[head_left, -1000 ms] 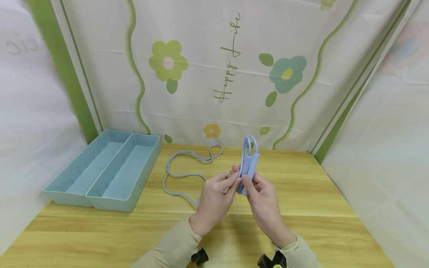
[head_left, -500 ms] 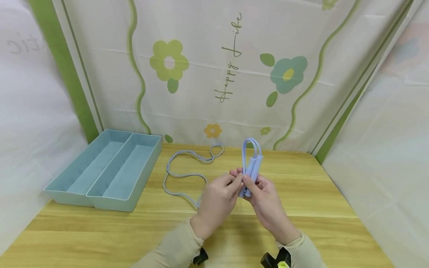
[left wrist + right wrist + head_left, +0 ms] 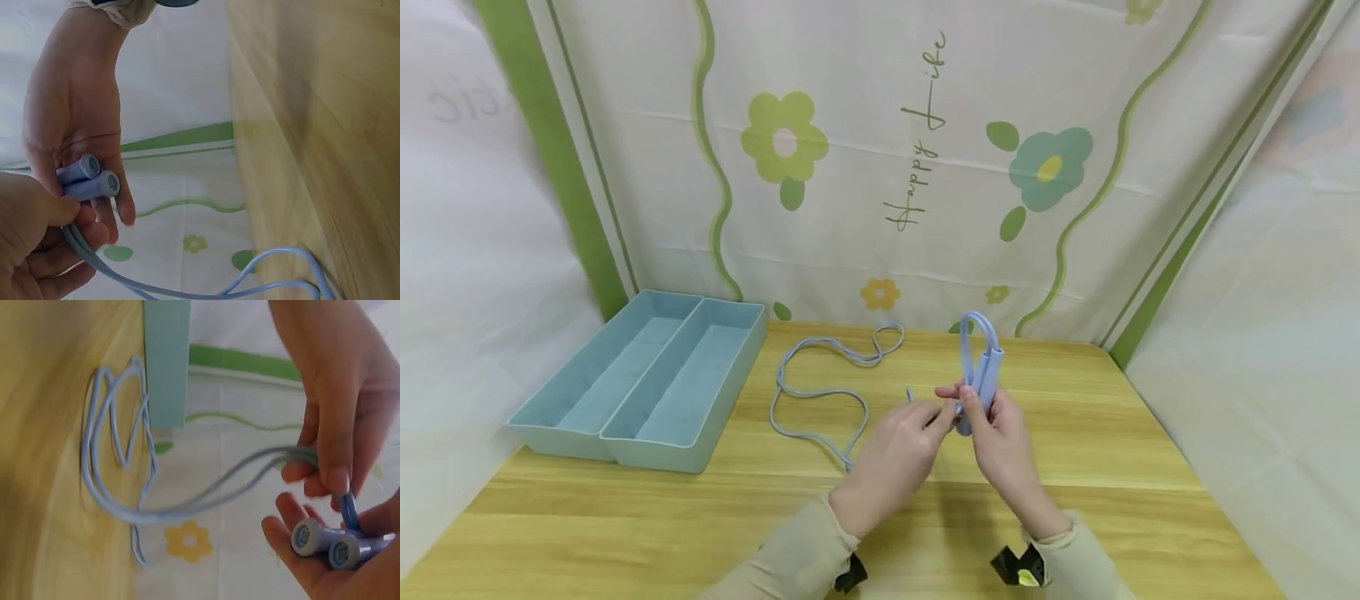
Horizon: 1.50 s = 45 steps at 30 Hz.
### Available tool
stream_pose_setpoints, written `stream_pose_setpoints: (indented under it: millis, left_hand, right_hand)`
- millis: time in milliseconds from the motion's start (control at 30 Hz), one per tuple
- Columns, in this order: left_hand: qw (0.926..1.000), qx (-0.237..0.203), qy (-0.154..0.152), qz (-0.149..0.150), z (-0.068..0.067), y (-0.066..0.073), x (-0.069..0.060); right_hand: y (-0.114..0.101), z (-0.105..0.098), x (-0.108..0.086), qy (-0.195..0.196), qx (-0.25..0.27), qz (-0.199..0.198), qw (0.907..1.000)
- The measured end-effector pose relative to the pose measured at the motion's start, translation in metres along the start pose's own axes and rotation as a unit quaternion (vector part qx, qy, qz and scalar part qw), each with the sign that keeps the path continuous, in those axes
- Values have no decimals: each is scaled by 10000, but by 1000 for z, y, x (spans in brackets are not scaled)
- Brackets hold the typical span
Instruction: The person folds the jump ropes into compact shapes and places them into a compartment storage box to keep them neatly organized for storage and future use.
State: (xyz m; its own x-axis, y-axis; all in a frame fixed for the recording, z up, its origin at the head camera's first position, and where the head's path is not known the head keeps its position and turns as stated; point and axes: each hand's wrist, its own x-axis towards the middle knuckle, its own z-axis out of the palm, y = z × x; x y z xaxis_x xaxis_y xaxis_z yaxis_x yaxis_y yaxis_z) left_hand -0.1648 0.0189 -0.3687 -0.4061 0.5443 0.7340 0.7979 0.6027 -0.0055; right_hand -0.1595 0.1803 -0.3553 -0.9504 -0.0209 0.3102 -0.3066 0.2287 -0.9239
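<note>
A light blue skipping rope is in both hands. My right hand [image 3: 1009, 446] grips its two handles [image 3: 990, 375] side by side, thumb across them, their cord ends tilted up. From those ends the cord [image 3: 976, 317] arches over and comes back down to the fingers. My left hand [image 3: 898, 450] pinches the doubled cord [image 3: 300, 455] between thumb and fingers, close beside the handles. In the left wrist view the butt ends of the handles [image 3: 100, 185] show below the right palm. Beyond the left hand, the rest of the cord [image 3: 820, 392] lies in loose curves on the table.
Two pale teal trays [image 3: 722, 392] stand side by side at the left of the wooden table [image 3: 1120, 442]. A printed curtain [image 3: 850, 233] hangs along the back edge, with white cloth on both sides.
Both hands have shifted slightly right with the rope handles. The left fingers have drawn a little away from the handles, still pinching the cord. The trays and the loose cord lie as before.
</note>
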Motion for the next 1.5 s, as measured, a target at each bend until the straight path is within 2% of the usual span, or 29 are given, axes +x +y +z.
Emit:
stream_pose_setpoints:
  millis: [100,200,300,500,633,800,1000,1133,1333,1500]
  left_hand:
    - [9996,-275,67,-59,-1,-6,-1]
    - [9983,-577,44,-86,-3,-14,-2]
    - [9969,-790,-28,-35,-6,-20,-3]
    - [9940,-1050,-295,77,-10,-32,-5]
    - [9923,-1142,-477,99,-11,-39,-7]
    - [9888,-1365,-591,72,-14,-50,-7]
    - [9833,-1645,-766,-142,-16,-61,-6]
    - [9778,-1873,-905,-237,-17,-63,-7]
    - [9775,-1896,-890,-245,-19,-62,-5]
    - [9757,-1891,-1056,-333,-22,-65,-5]
  right_hand:
    - [1,-7,3,-132,-60,-294,9995]
    - [1,-14,6,-391,23,-548,9977]
    - [2,-21,9,-595,-126,-855,9945]
    - [2,-36,15,-517,-559,-1336,9881]
    - [5,-45,18,-495,-661,-1362,9872]
    - [5,-50,20,-785,-907,-1410,9827]
    - [3,-49,21,-1078,-1076,-1673,9741]
    - [5,-49,20,-1199,-1195,-1677,9712]
    - [9,-49,20,-1423,-1082,-1681,9694]
    - [7,-51,21,-1803,-824,-1681,9656]
